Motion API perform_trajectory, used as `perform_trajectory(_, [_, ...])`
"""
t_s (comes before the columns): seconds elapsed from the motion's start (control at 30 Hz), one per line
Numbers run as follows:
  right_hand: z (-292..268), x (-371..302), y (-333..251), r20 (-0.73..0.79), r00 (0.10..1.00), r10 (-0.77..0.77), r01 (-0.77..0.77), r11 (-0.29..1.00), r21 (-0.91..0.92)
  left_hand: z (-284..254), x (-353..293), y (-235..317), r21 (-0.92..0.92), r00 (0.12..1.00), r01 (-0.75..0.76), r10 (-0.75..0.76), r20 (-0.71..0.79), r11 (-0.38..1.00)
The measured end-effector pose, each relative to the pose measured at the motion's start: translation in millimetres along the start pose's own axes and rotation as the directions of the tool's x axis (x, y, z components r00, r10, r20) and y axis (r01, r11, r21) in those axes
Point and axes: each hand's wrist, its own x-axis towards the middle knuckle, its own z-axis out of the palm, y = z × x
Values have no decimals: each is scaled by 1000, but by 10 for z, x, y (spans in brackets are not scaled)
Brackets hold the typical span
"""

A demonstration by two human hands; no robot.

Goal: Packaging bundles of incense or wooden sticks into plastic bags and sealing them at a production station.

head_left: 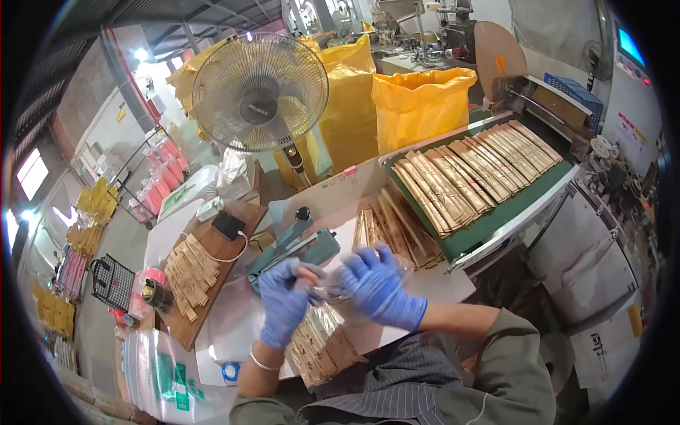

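Note:
In blue gloves, my left hand point(285, 301) and my right hand point(382, 289) are raised above the table's front edge. Crumpled clear plastic stretches between them, and the fingers of both are closed on it. It looks like the gathered mouth of a clear plastic bag point(322, 346), which lies below with several slim printed tan packets inside. The exact grip of the fingertips is partly hidden. Just beyond my hands stands a teal benchtop device point(312, 251), perhaps a bag-neck sealer. More slim packets point(386, 225) are heaped on the table past my right hand.
Right of the table, a green conveyor belt point(489, 225) carries a row of packets. A wooden board point(190, 320) at left holds packets and a phone point(228, 225). Beyond stand a fan point(258, 106) and an open yellow sack point(421, 106). Flat plastic bags point(145, 361) lie front left.

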Motion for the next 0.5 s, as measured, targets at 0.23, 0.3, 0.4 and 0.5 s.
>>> perform_trajectory(0.23, [589, 624, 262, 4, 999, -42, 38, 932, 360, -19, -350, -1389, -32, 963, -210, 212, 167, 977])
perform_trajectory(0.3, [1377, 664, 547, 66, 988, 142, -157, 916, 369, 152, -196, -1568, -365, 958, 227, -273, -82, 903])
perform_trajectory(0.4, [2503, 418, 850, 107, 894, 434, -445, 838, 317, 201, -55, -2238, -492, 833, 451, -549, -69, 745])
perform_trajectory(0.5, [3087, 650, 654, 385, 572, 724, -820, 489, 298, 81, 214, -2453, -694, 730, 455, -680, -67, 558])
